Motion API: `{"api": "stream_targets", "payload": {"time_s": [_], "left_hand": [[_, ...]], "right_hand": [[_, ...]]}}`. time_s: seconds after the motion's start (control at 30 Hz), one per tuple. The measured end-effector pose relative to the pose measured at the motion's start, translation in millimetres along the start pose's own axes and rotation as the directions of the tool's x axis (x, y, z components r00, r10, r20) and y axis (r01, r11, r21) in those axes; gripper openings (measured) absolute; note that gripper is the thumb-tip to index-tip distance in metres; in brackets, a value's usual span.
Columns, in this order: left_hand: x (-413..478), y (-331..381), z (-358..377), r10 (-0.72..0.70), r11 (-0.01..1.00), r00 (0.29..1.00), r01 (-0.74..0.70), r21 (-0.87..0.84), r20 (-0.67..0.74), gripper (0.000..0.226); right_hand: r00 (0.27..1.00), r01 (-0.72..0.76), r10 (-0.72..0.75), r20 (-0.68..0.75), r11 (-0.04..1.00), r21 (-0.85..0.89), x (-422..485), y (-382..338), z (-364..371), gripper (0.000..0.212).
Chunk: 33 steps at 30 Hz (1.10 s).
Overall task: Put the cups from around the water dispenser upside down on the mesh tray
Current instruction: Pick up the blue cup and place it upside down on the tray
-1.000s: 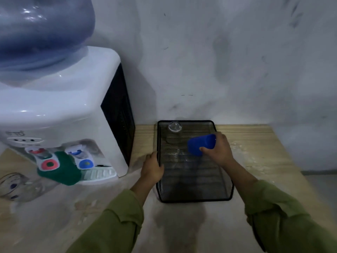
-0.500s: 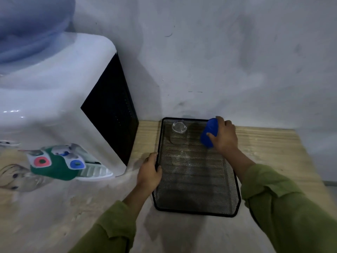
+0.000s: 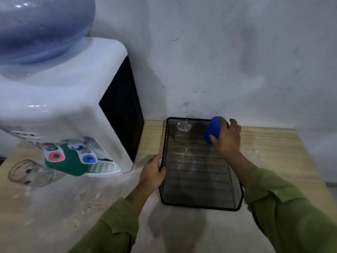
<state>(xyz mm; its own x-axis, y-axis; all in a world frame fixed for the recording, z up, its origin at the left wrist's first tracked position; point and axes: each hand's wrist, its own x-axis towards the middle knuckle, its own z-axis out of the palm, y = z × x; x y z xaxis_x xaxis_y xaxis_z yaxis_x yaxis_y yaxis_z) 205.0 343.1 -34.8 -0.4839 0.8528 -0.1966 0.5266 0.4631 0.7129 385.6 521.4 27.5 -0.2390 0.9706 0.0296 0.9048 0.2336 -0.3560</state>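
A black mesh tray (image 3: 200, 203) lies on the wooden table, right of the white water dispenser (image 3: 63, 110). At the tray's far left corner stands a clear glass (image 3: 183, 130), upside down. My right hand (image 3: 227, 138) is shut on a blue cup (image 3: 213, 129), base up and tilted, over the tray's far right corner. My left hand (image 3: 153, 172) grips the tray's left rim. A green cup (image 3: 67, 163) sits under the dispenser's taps. A patterned clear glass (image 3: 27, 172) lies on its side at the far left.
The wall runs close behind the tray. The table (image 3: 273, 147) ends a little to the right of the tray. A large blue water bottle (image 3: 40, 28) tops the dispenser.
My right hand has carried the blue cup from the middle of the tray to its far right corner and turned it base up. The left hand has stayed on the rim.
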Motion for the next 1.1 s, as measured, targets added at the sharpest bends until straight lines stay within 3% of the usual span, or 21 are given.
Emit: {"api": "stream_targets", "payload": {"time_s": [0.23, 0.5, 0.67, 0.8, 0.9, 1.1], "left_hand": [[-32, -29, -28, -0.031, 0.999, 0.999, 0.030, 0.022, 0.037, 0.034], [-75, -102, -88, -0.110, 0.989, 0.991, 0.116, 0.089, -0.070, 0.033], [-100, -166, -138, -0.134, 0.939, 0.981, 0.171, 0.299, -0.140, 0.039], [-117, -204, -175, -0.186, 0.906, 0.962, 0.247, 0.344, -0.199, 0.050], [-125, -229, -192, -0.179, 0.862, 0.972, 0.231, 0.452, -0.155, 0.062], [-130, -250, -198, -0.121, 0.834, 0.991, 0.135, 0.536, -0.062, 0.065]], "right_hand": [[0.990, 0.141, -0.141, 0.009, 0.986, -0.084, -60, -40, 9, 0.067], [0.961, 0.265, -0.257, 0.102, 0.960, -0.084, -129, -108, 40, 0.049], [0.909, 0.347, -0.343, 0.238, 0.938, 0.026, -171, -153, 66, 0.047], [0.845, 0.408, -0.417, 0.336, 0.907, 0.100, -200, -191, 88, 0.046], [0.817, 0.411, -0.445, 0.366, 0.895, 0.172, -216, -217, 106, 0.046], [0.819, 0.333, -0.436, 0.374, 0.891, 0.308, -222, -278, 133, 0.061]]}}
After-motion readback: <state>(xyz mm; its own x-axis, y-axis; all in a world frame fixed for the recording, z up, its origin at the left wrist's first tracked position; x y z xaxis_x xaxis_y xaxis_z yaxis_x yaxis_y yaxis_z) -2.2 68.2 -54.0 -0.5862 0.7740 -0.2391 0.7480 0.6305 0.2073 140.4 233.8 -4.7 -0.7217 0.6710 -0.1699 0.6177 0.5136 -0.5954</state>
